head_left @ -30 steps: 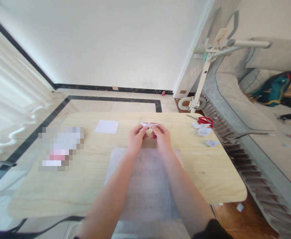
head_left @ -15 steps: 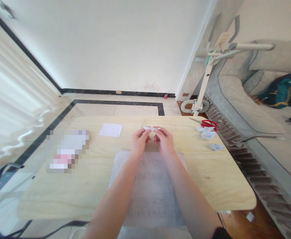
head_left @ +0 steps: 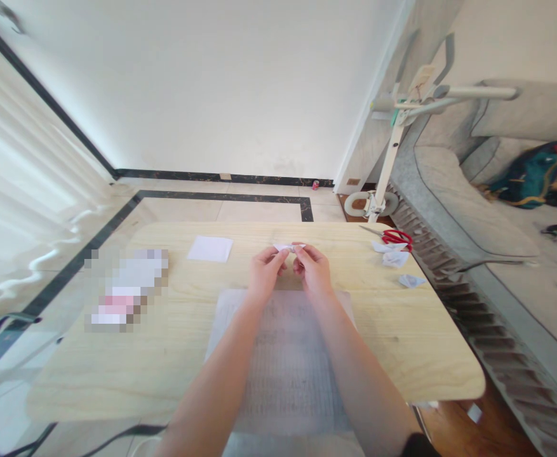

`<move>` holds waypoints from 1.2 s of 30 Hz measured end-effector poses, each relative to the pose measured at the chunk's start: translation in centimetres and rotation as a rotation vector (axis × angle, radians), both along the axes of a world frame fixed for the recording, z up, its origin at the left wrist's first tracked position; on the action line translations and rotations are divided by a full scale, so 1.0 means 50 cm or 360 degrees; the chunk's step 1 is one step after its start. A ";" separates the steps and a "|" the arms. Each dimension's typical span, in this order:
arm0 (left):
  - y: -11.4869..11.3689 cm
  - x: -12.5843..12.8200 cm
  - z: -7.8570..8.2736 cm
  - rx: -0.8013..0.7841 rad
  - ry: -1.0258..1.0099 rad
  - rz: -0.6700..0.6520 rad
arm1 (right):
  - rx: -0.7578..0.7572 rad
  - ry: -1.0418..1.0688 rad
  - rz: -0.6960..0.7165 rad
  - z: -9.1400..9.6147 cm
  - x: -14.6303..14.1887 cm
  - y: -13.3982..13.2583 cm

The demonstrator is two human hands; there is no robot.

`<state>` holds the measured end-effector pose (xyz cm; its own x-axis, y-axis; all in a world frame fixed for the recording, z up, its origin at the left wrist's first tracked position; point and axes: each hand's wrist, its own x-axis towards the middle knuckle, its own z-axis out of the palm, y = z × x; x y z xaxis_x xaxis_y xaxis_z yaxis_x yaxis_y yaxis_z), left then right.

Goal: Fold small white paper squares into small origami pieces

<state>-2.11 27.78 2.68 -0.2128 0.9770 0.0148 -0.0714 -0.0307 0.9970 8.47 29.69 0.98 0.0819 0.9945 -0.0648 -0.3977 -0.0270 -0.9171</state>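
Paper [head_left: 289, 248], pinched, spans left hand [head_left: 265, 270] and right hand [head_left: 315, 269].

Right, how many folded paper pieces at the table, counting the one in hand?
4 visible: one folded piece pinched between the left hand and right hand, two pieces crowded by the red-handled scissors, another piece nearer the camera. More may hide in that crowded pair.

Folded piece [head_left: 285, 246]: matt paper. Tabletop [head_left: 154, 368]: smooth, wood-grained. Sofa [head_left: 459, 193]: matt cloth.
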 end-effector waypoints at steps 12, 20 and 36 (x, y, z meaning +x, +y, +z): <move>0.003 0.000 -0.003 -0.0003 0.0073 0.0041 | 0.0051 -0.0053 -0.0053 0.004 -0.005 -0.003; 0.007 -0.005 -0.009 -0.0047 0.0045 0.0068 | 0.0105 -0.0226 0.0083 -0.003 -0.001 -0.001; 0.003 -0.002 -0.002 -0.0023 0.0070 0.0039 | 0.0034 -0.0185 -0.0006 -0.003 -0.003 -0.001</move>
<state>-2.22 27.95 2.57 -0.2361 0.9717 0.0108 -0.0267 -0.0175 0.9995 8.33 29.65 0.83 0.0916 0.9952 -0.0334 -0.2887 -0.0056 -0.9574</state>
